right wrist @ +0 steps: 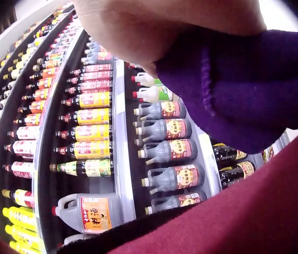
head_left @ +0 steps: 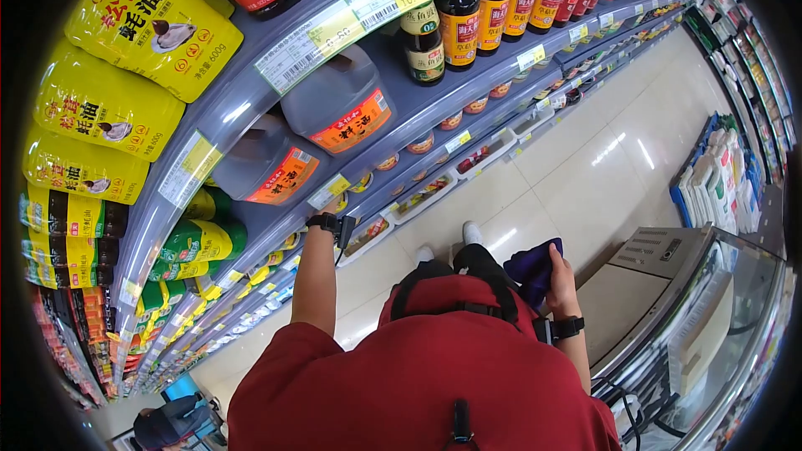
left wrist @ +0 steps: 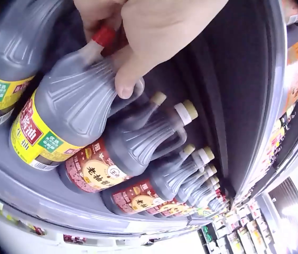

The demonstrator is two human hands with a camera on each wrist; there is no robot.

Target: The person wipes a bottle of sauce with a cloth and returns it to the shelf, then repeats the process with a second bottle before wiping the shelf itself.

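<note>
Supermarket aisle, sauce shelving. The person's left hand (left wrist: 138, 32) reaches into a lower shelf (left wrist: 27, 182), fingers curled round the neck of a yellow-labelled jug (left wrist: 67, 114) with a red cap; the step in hand appears to be gripping it. Drawing it out likely calls for clearing the neighbouring red-labelled jugs (left wrist: 133, 156), which press close alongside, and the shelf above. The right hand (head_left: 558, 277) holds a purple cloth (head_left: 533, 267) bunched at the waist. A freezer cabinet (head_left: 668, 301) stands behind.
</note>
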